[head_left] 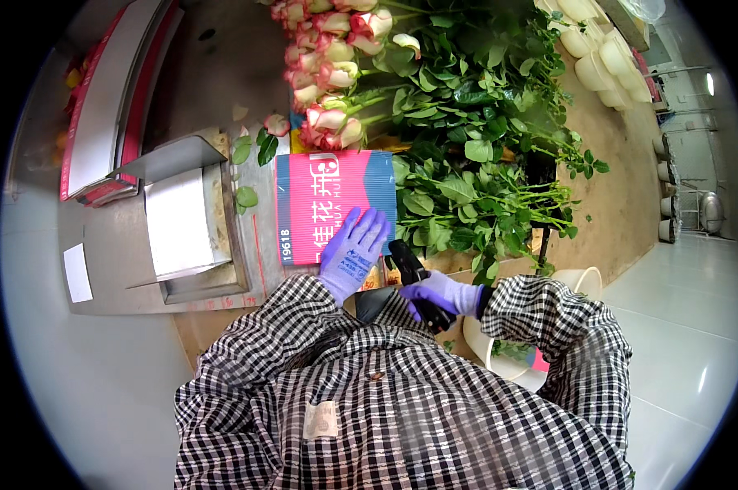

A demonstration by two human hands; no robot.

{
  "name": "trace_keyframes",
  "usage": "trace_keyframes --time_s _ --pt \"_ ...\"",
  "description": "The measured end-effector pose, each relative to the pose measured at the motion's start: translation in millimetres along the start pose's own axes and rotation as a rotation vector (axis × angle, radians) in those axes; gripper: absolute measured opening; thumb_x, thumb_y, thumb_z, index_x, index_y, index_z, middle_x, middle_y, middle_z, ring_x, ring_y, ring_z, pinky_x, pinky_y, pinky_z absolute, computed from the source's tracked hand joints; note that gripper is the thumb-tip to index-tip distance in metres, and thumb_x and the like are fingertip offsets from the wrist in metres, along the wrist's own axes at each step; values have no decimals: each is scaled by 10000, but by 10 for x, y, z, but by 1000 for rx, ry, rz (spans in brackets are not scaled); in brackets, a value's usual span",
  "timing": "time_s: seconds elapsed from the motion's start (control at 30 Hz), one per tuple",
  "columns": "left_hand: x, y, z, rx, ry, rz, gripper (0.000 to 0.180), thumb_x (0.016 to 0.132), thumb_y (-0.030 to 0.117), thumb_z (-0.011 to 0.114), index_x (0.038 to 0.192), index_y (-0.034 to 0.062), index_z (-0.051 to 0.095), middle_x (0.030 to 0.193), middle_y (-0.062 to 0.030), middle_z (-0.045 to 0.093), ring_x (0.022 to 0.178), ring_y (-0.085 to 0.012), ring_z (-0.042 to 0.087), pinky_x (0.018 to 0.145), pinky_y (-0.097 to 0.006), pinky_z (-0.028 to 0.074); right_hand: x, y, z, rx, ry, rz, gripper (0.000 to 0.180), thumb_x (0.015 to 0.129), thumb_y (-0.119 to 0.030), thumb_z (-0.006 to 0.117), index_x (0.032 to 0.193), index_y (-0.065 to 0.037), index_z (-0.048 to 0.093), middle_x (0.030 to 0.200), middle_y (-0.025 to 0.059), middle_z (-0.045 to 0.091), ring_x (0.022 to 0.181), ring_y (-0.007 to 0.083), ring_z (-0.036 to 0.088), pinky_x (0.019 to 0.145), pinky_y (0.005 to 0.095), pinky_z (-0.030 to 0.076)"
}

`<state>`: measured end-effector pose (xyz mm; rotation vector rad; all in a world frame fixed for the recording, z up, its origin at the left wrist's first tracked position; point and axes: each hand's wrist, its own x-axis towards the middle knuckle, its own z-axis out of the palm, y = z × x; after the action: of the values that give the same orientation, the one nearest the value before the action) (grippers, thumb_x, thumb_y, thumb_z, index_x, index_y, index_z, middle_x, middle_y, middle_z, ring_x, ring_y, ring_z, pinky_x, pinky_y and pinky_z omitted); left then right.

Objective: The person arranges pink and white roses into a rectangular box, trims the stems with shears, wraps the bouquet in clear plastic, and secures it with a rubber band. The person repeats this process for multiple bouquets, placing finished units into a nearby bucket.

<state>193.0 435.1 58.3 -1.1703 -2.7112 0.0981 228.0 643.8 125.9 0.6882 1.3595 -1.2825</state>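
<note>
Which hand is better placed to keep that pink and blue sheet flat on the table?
Left. The left hand already lies flat on the sheet, while the right hand grips a black tool.

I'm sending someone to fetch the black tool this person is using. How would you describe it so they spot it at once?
Start at the heap of pink roses on the bench, then drop to the pink and blue sleeve under the left hand. Just right of it, the right hand grips the black tool. It is the only black, hard-edged thing among green leaves and purple gloves.
</note>
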Motion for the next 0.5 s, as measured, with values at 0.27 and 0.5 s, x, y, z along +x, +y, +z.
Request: trace_keyframes --time_s 0.27,0.5 --pt "-215 138 211 -2208 -381 -840 274 967 272 642 1037 7 645 885 -28 640 780 -118 594 667 -254 467 -863 -586 -107 21 -140 -107 426 953 -120 595 1336 39 498 1193 158 650 1179 241 608 1046 361 467" --pt "-81 220 550 -2596 -123 -848 223 954 223 636 1060 27 619 778 -37 577 634 -133 510 581 -274 410 -313 201 -51 -274 3 -342 396 902 -161 708 1240 -18 560 1060 58 670 973 142 630 872 295 503"
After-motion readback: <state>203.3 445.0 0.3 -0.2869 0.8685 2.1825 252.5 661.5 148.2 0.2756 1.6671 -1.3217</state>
